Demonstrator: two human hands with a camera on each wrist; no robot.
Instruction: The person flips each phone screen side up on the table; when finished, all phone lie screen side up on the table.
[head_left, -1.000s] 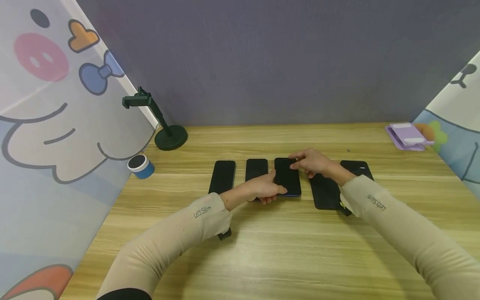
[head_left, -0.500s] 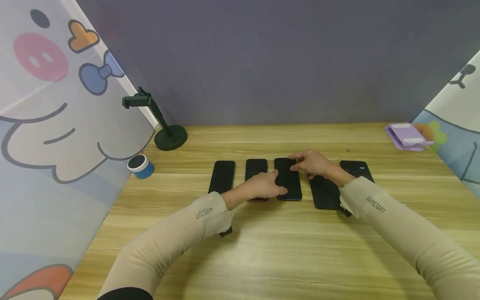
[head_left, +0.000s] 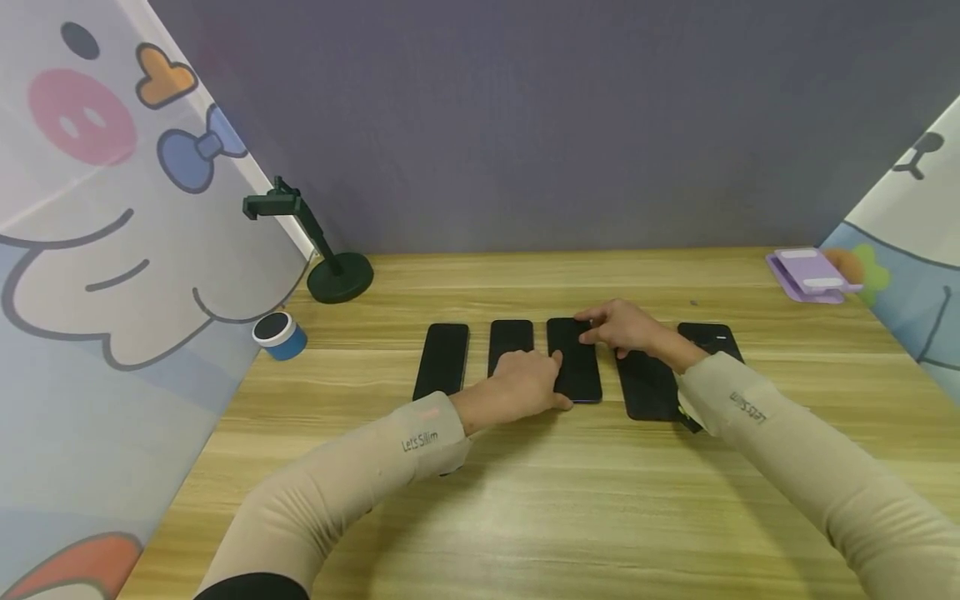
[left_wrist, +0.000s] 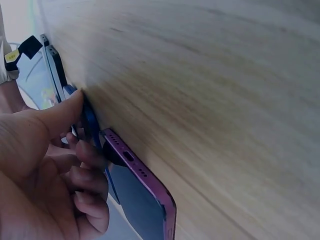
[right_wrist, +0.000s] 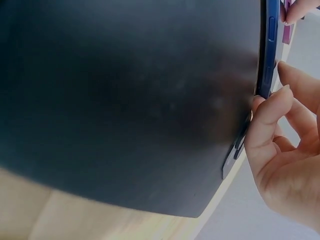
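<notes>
A dark phone with a blue edge [head_left: 577,371] lies on the wooden table, screen up, between both hands. My left hand [head_left: 525,385] holds its near left corner, index finger at the long side and thumb at the bottom edge; the other fingers are curled in the left wrist view. My right hand [head_left: 626,325] pinches the far right corner with thumb and index finger. Under the left hand, partly hidden, lies a phone with a pinkish-purple frame [left_wrist: 142,175]. Further left is another black phone [head_left: 442,358].
Right of the held phone lies a larger black slab [head_left: 647,385], with another black phone [head_left: 708,337] partly behind the right forearm. A dark green stand [head_left: 341,277] and a blue-and-white tub [head_left: 280,336] are at left; a folded purple stand [head_left: 813,275] is at back right.
The blue-edged phone has shifted slightly toward the person. My left hand has drawn back a little, its thumb now at the bottom edge. My right hand has stayed nearly still.
</notes>
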